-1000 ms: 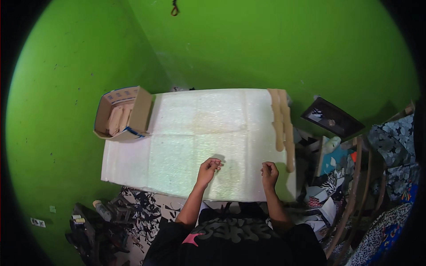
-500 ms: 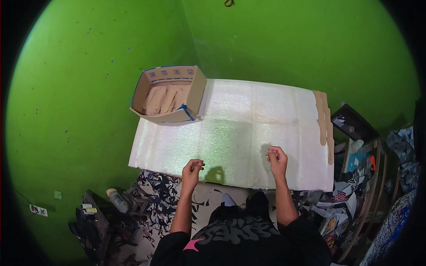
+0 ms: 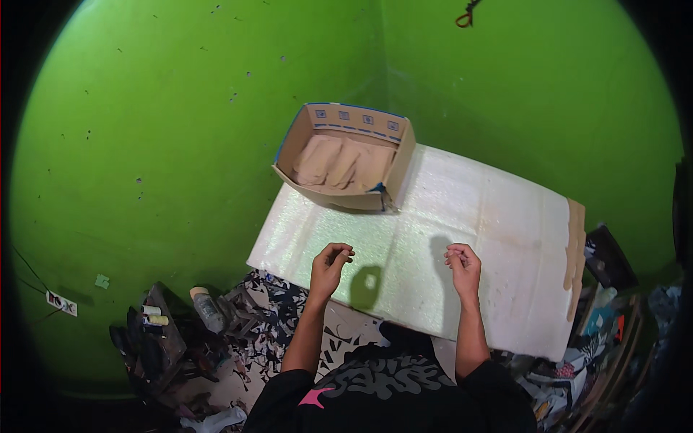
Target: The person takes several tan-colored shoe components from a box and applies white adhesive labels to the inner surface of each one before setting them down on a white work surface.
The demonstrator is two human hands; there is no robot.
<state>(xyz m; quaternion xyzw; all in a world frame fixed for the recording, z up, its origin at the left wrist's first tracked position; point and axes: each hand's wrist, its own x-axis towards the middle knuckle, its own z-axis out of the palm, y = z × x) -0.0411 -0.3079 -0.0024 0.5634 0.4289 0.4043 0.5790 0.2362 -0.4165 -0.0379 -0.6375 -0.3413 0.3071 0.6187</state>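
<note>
Two bright green painted walls [image 3: 180, 130] meet in a corner; many thin black scraps [image 3: 278, 296] cover the pale floor [image 3: 365, 326].

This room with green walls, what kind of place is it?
Probably a small sewing or craft workroom: there are what look like thread spools, scattered dark cloth scraps, and a cardboard box of flat brown pieces.
</note>
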